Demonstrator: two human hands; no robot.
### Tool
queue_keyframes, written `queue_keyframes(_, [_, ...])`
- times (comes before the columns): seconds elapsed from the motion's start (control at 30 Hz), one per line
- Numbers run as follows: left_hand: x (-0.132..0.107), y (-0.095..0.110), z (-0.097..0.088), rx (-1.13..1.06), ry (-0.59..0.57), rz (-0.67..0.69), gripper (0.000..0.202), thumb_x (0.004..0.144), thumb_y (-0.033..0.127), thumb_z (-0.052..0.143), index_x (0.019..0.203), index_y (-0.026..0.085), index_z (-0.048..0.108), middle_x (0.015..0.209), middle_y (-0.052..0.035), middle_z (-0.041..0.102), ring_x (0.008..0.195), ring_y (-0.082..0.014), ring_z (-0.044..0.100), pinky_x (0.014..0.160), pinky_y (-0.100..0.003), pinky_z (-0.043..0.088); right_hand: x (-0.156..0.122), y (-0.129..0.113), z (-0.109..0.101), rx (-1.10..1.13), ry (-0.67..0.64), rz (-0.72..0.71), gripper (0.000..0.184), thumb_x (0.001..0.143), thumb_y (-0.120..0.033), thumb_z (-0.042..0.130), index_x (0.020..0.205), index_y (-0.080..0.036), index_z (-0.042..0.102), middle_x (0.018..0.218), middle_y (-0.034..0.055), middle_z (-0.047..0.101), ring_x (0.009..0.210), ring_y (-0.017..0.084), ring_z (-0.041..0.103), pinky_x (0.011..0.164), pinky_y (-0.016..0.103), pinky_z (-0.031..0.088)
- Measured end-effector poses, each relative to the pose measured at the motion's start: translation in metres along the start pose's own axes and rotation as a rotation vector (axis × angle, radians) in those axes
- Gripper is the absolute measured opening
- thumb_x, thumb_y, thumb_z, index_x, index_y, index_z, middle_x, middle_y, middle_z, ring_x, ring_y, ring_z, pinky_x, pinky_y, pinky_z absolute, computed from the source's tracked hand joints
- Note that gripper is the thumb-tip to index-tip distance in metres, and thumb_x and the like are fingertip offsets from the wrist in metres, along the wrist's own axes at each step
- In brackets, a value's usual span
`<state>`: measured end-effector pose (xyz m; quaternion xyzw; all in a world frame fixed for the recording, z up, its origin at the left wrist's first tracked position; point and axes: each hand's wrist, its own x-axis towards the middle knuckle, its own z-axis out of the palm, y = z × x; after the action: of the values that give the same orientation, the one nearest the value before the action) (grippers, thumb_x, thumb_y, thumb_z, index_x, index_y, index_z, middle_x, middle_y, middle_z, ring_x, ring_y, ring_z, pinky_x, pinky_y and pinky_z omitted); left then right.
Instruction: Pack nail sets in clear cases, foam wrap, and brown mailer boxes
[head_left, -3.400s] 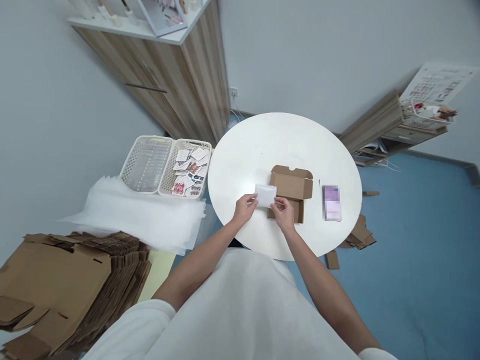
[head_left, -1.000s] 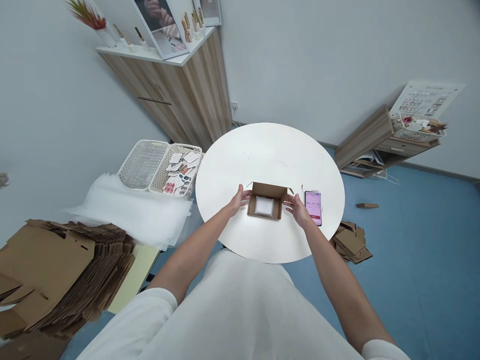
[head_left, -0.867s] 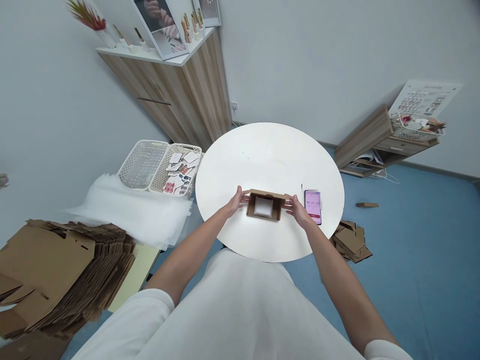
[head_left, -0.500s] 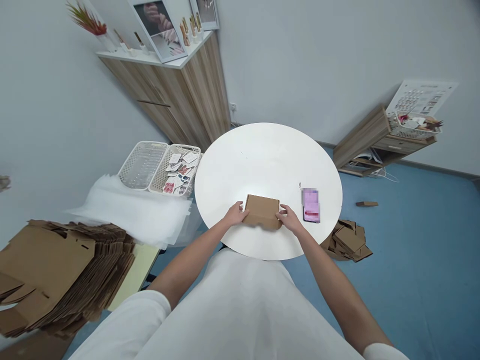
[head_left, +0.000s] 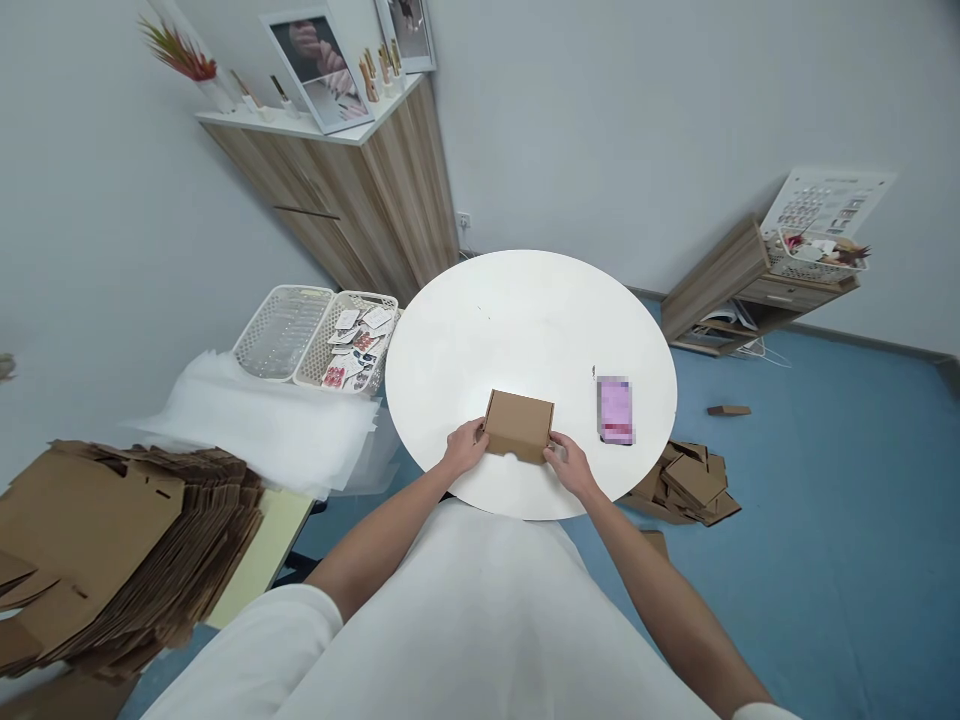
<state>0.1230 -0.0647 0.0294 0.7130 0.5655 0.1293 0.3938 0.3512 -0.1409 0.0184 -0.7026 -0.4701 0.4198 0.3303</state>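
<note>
Left hand (head_left: 465, 447) clamped on left front corner of cardboard box (head_left: 519, 420), thumb at the edge. Right hand (head_left: 570, 464) clamped on right front corner, thumb at the front, fingers along the side. Hands apart from each other, box between them. Box sits near the front edge of round white table (head_left: 525, 310), lid down, notched flap facing the person; contents hidden. Right of it, well apart: phone (head_left: 616, 408), screen pinkish purple, pixelated, text unreadable. Tiny dark item (head_left: 594, 372) just beyond phone, can't tell what.

Left of table: basket of printed cards (head_left: 318, 352), beside it basket of clear plastic pieces (head_left: 304, 289). Nearer: white sheets (head_left: 255, 420), then stack of flat cardboard (head_left: 112, 540). Right, on blue floor (head_left: 817, 480): cardboard heap (head_left: 694, 480), one small piece (head_left: 729, 410) apart. Behind: wood-grain cabinet (head_left: 337, 200), picture frame (head_left: 319, 75) on top.
</note>
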Motion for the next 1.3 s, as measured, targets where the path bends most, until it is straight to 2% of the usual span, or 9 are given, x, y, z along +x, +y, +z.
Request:
queue_keyframes(0.17, [-0.005,0.005,-0.008,-0.087,-0.013,0.072,0.031,0.078,0.029,0.041,0.107,0.026,0.054,0.089,-0.0016,0.056,0.083,-0.0166,0.052,0.075,-0.028,0.040,0.002,-0.007,-0.007,0.208,-0.017,0.050,0.046,0.067,-0.034,0.057,0.111,-0.021,0.053,0.114,0.0067,0.055,0.102,0.020,0.053,0.090,0.037,0.040])
queue_keyframes(0.3, [-0.001,0.011,-0.018,-0.118,-0.039,0.139,0.034,0.080,0.040,0.039,0.104,0.022,0.055,0.082,-0.0029,0.050,0.079,-0.0154,0.049,0.072,-0.028,0.041,0.011,-0.019,-0.025,0.355,-0.099,0.124,0.043,0.068,-0.041,0.058,0.107,-0.022,0.057,0.112,0.0063,0.058,0.102,0.022,0.053,0.091,0.039,0.039])
queue_keyframes(0.43, [0.007,0.016,-0.027,-0.096,-0.088,0.153,0.044,0.073,0.046,0.050,0.109,0.020,0.049,0.086,-0.0035,0.046,0.077,-0.0152,0.048,0.069,-0.026,0.041,0.020,-0.028,-0.041,0.445,-0.233,0.152,0.046,0.068,-0.045,0.059,0.110,-0.025,0.056,0.118,0.0042,0.055,0.108,0.022,0.050,0.094,0.039,0.037])
queue_keyframes(0.5, [0.013,0.017,-0.029,-0.052,-0.091,0.169,0.042,0.072,0.043,0.053,0.107,0.020,0.048,0.084,-0.0030,0.045,0.073,-0.0150,0.047,0.067,-0.026,0.040,0.023,-0.032,-0.045,0.425,-0.260,0.146,0.049,0.068,-0.045,0.061,0.112,-0.026,0.055,0.120,0.0041,0.053,0.109,0.022,0.049,0.094,0.039,0.037])
queue_keyframes(0.6, [0.022,0.018,-0.032,0.022,-0.081,0.193,0.024,0.077,0.034,0.046,0.096,0.019,0.050,0.077,-0.0022,0.044,0.068,-0.0149,0.046,0.064,-0.027,0.038,0.028,-0.038,-0.046,0.341,-0.206,0.105,0.050,0.067,-0.043,0.061,0.114,-0.027,0.053,0.122,0.0041,0.051,0.107,0.020,0.049,0.094,0.038,0.036])
queue_keyframes(0.7, [0.030,0.021,-0.032,0.096,-0.063,0.136,0.014,0.081,0.027,0.039,0.087,0.018,0.049,0.076,-0.0030,0.044,0.065,-0.0150,0.045,0.060,-0.026,0.037,0.034,-0.045,-0.043,0.269,-0.150,0.072,0.047,0.068,-0.042,0.060,0.113,-0.027,0.054,0.119,0.0043,0.053,0.103,0.019,0.051,0.092,0.037,0.037])
queue_keyframes(0.93, [0.042,0.034,-0.029,0.230,0.086,0.020,0.025,0.080,0.026,0.041,0.103,0.017,0.047,0.089,-0.0082,0.044,0.083,-0.0204,0.048,0.065,-0.028,0.039,0.051,-0.061,-0.039,0.124,-0.023,0.094,0.043,0.070,-0.048,0.053,0.105,-0.024,0.060,0.106,0.0046,0.059,0.094,0.020,0.053,0.081,0.035,0.040])
queue_keyframes(1.17, [0.047,0.034,-0.035,0.157,0.072,0.067,0.035,0.079,0.022,0.044,0.114,0.019,0.046,0.084,-0.0051,0.052,0.082,-0.0186,0.050,0.072,-0.029,0.040,0.060,-0.065,-0.044,0.113,-0.106,0.123,0.044,0.069,-0.051,0.051,0.098,-0.020,0.063,0.093,0.0048,0.062,0.076,0.016,0.055,0.070,0.030,0.042])
queue_keyframes(1.3, [0.049,0.032,-0.035,0.069,0.065,0.066,0.032,0.078,0.022,0.046,0.109,0.020,0.050,0.080,-0.0021,0.055,0.075,-0.0155,0.052,0.068,-0.026,0.041,0.062,-0.067,-0.043,0.109,-0.099,0.140,0.041,0.070,-0.049,0.051,0.095,-0.020,0.063,0.091,0.0051,0.062,0.072,0.015,0.055,0.068,0.029,0.042])
